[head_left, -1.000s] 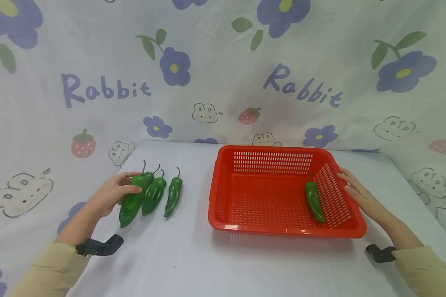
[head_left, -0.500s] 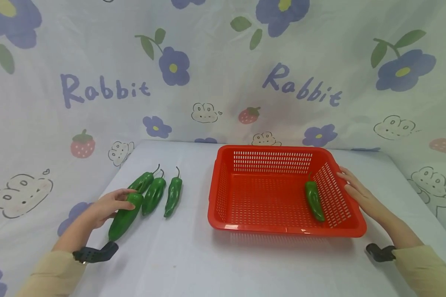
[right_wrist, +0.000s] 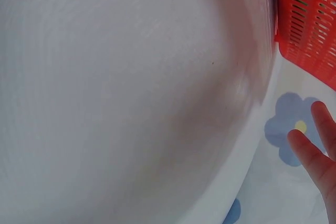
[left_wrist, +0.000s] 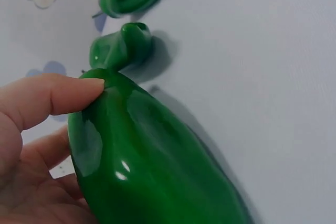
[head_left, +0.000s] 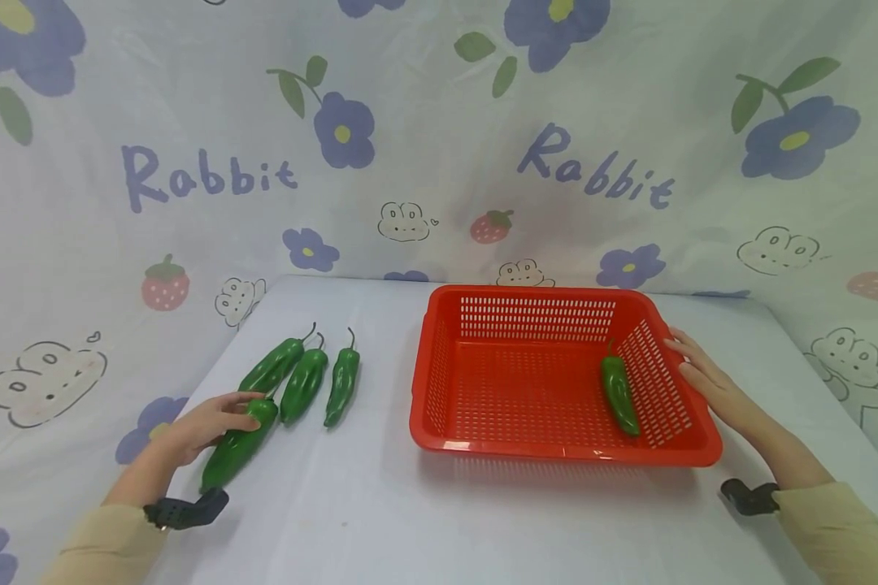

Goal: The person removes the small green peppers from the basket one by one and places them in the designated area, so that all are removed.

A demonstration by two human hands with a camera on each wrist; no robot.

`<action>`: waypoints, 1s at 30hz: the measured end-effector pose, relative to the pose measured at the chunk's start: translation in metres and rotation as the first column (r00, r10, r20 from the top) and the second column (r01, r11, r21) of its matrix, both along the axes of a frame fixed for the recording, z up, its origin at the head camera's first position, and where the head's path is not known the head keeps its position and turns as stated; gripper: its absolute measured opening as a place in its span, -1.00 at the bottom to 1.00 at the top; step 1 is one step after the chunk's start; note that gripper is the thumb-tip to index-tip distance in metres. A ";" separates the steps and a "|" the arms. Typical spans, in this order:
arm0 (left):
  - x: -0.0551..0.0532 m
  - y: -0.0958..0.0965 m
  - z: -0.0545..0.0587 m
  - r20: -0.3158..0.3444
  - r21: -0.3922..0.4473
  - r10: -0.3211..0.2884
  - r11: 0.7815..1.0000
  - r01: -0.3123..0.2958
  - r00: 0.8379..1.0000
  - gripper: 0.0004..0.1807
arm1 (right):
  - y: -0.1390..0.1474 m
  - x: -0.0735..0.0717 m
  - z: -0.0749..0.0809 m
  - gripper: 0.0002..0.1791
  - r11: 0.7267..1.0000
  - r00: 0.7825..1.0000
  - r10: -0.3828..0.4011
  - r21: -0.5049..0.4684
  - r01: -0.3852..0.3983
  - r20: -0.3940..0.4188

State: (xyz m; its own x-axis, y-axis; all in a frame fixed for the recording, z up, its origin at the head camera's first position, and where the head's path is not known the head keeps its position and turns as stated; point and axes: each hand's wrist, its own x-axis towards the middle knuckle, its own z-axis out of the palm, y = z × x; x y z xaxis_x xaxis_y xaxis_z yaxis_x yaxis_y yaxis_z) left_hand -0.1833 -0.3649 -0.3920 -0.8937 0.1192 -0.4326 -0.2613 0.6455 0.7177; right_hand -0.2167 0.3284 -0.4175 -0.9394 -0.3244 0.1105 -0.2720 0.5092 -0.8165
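My left hand [head_left: 208,424] pinches a large green chili pepper [head_left: 236,452] near its stem end at the table's left side. In the left wrist view, the thumb [left_wrist: 79,94] lies on the pepper's near face, with other fingers partly hidden behind it. Beyond it lie three more green peppers, a left one [head_left: 272,366], a middle one [head_left: 303,385] and a slimmer right one [head_left: 342,385]. My right hand [head_left: 711,382] is at the right wall of a red plastic basket [head_left: 512,390], fingers extended; whether they touch is unclear. One green pepper [head_left: 618,395] lies inside the basket's right side.
A white cloth covers the table [head_left: 380,520]. Behind and beside it hangs a patterned curtain [head_left: 410,122] with flowers, rabbits and lettering. Each wrist carries a black camera mount, such as the left mount [head_left: 186,510].
My left hand has moved the large pepper down and to the left, away from the other peppers, uncovering the left one. My right hand and the basket have stayed in place.
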 end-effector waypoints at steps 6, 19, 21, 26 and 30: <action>0.001 -0.004 -0.006 -0.025 -0.043 0.006 0.999 -0.007 1.000 -0.26 | 0.000 0.000 0.001 -0.44 1.000 1.000 -0.001 0.003 0.001 -0.006; 0.007 -0.013 -0.010 -0.040 -0.072 0.026 0.997 -0.029 0.999 -0.18 | -0.001 0.001 0.002 -0.45 1.000 1.000 0.002 0.001 -0.002 -0.007; 0.007 -0.015 -0.010 -0.048 -0.087 0.018 0.996 -0.022 0.999 -0.18 | 0.000 0.001 0.001 -0.45 1.000 1.000 0.006 -0.002 -0.006 -0.010; 0.006 -0.017 -0.008 -0.076 -0.103 0.006 0.995 -0.014 0.997 -0.22 | -0.001 0.001 0.001 -0.45 1.000 1.000 0.011 0.002 -0.011 -0.017; 0.006 -0.017 -0.002 -0.090 -0.107 -0.008 0.994 -0.002 0.996 -0.24 | -0.001 0.002 0.001 -0.44 1.000 1.000 0.009 0.006 -0.009 -0.018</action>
